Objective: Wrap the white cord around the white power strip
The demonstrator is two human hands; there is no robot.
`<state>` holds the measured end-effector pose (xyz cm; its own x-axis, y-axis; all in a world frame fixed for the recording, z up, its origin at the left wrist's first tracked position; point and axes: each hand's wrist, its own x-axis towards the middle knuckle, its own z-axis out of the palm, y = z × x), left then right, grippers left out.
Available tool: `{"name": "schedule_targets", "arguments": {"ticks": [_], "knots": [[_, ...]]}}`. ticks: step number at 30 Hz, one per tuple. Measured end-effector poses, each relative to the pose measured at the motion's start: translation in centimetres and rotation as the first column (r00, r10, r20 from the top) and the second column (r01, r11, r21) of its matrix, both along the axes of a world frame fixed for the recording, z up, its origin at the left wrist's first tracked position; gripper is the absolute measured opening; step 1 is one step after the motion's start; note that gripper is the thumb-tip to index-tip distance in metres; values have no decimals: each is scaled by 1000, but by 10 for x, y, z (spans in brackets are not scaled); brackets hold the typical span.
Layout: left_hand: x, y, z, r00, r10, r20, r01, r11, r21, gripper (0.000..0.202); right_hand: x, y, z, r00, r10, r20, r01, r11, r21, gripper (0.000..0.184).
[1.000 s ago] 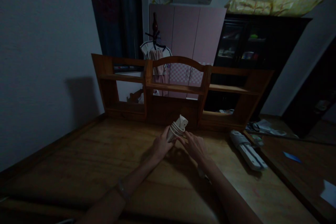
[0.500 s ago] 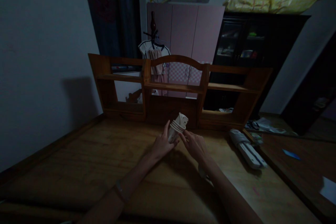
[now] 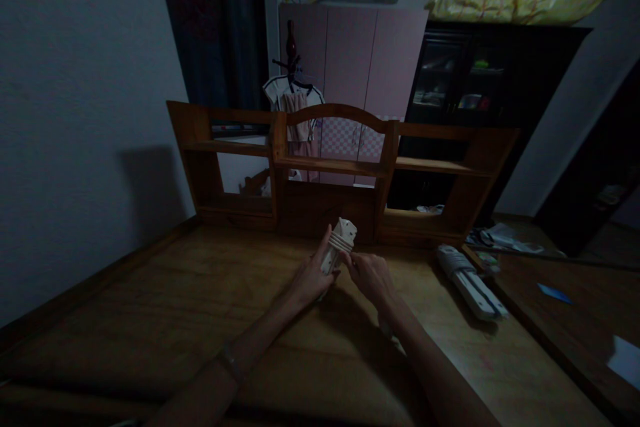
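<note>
My left hand [image 3: 311, 275] is closed around a white power strip [image 3: 347, 227], held tilted above the wooden desk [image 3: 210, 293]. Several turns of white cord [image 3: 341, 241] wrap the strip's middle, just past my left fingers. My right hand [image 3: 371, 275] is at the strip's right side, its fingers pinched on the cord beside the wraps. A loose length of cord hangs partly hidden behind my right wrist. Lying on the desk to the right is a second power strip [image 3: 473, 290], with grey cord wound round one end.
A wooden shelf rack [image 3: 330, 163] stands along the desk's far edge. To the right, a lower brown surface [image 3: 565, 320] carries a blue card [image 3: 555, 293] and a white paper [image 3: 625, 361]. A wall [image 3: 85, 147] borders the left side.
The power strip has turned slightly in my left hand, and its lower end now shows below my palm. My right hand has closed in a little at the cord.
</note>
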<state>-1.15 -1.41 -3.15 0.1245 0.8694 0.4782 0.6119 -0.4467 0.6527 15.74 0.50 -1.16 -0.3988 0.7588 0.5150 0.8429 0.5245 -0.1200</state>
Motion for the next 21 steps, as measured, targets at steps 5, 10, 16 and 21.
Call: {"name": "schedule_targets", "arguments": {"ticks": [5,10,16,21], "knots": [[4,-3,2,995,-9,97,11,1000,-21,97,1,1,-1,1000,-24,5,24,1000,-10,51],[1,-1,0,997,30,65,-28,999,-30,98,3,1,-1,1000,-28,-4,28,1000,-4,53],[-2,-1,3,998,-7,60,8,1000,-29,96,7,2,1,998,-55,18,54,998,31,57],[-2,-2,1,997,-17,82,20,999,-36,99,7,-1,3,999,-24,23,22,999,43,57]]}}
